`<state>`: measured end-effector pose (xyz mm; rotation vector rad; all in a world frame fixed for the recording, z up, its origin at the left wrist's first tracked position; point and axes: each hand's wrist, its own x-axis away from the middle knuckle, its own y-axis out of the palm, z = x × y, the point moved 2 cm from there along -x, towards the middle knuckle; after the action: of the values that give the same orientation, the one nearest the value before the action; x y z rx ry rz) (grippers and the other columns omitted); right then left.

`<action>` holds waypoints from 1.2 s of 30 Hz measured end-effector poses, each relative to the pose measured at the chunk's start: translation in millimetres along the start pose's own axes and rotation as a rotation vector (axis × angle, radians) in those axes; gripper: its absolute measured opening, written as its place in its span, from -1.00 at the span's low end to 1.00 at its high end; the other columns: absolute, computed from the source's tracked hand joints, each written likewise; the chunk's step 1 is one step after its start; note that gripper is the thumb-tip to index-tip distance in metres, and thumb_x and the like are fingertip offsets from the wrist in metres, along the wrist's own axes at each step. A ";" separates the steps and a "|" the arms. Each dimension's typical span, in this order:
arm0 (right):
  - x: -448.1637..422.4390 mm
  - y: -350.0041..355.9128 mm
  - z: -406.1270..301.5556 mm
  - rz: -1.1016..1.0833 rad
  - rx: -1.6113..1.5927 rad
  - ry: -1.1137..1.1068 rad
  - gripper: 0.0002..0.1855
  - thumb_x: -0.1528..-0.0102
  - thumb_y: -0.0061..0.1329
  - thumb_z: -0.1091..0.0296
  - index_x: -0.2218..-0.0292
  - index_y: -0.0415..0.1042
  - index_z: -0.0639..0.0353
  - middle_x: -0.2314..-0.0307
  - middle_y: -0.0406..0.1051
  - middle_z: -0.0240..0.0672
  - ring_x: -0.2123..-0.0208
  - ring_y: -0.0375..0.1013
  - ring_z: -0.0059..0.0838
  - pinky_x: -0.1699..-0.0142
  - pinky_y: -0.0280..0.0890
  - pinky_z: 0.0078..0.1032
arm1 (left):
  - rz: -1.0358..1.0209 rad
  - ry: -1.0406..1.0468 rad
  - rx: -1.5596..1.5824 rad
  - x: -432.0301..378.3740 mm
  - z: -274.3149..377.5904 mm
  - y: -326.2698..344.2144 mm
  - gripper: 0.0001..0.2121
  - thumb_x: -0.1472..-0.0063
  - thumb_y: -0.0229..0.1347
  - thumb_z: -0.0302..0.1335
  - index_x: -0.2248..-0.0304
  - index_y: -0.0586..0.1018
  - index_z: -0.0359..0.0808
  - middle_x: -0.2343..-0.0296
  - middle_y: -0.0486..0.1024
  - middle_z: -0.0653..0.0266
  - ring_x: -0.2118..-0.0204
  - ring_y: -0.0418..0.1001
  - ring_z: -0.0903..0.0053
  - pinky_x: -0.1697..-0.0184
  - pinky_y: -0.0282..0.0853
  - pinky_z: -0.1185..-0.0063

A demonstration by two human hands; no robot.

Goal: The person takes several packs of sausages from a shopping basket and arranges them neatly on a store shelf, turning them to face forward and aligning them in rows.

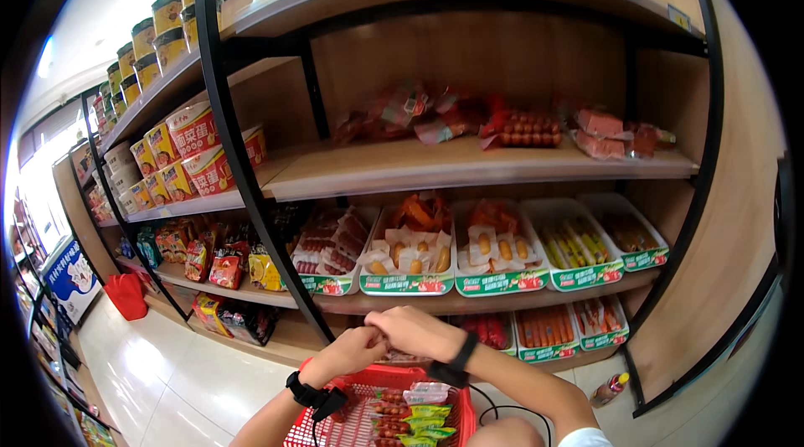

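Observation:
My left hand [349, 351] and my right hand [422, 331] meet with fingers curled together, above the far rim of a red plastic shopping basket [465, 412]. The fingertips are hidden, so whether anything is pinched between them cannot be told. Inside the basket, several green-and-clear packs of small sausages [429, 423] lie in a column on its right side. A whitish-pink pack [427, 393] tops that column. More dark red packaged food [342, 406] lies at the basket's left, partly behind my left wrist. Both wrists wear black straps.
Ahead stands a wooden shelf unit with black metal posts [235, 114]. White trays of sausages [408, 284] line a lower shelf [389, 304]; vacuum-packed meats [524, 130] lie above. A yellow-capped bottle [609, 389] stands on the tiled floor [169, 378]. Noodle boxes [207, 167] fill the left.

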<state>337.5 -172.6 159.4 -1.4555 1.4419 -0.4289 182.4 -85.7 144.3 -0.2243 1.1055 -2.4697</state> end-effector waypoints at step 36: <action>0.9 -398.9 37.9 -0.135 0.878 0.644 -0.53 0.13 0.24 0.37 0.10 0.62 0.08 0.17 0.58 -0.10 0.09 0.56 -0.14 -0.01 0.45 -0.31 | 0.539 0.576 -0.208 -196.8 263.4 -96.7 -0.74 -0.22 0.10 -0.42 0.25 0.58 -0.51 0.35 0.59 -0.14 0.28 0.59 0.15 0.17 0.47 0.36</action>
<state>584.0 -243.3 467.3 -0.7034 1.3382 -1.5015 411.0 -118.9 397.5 0.6822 1.4167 -1.9641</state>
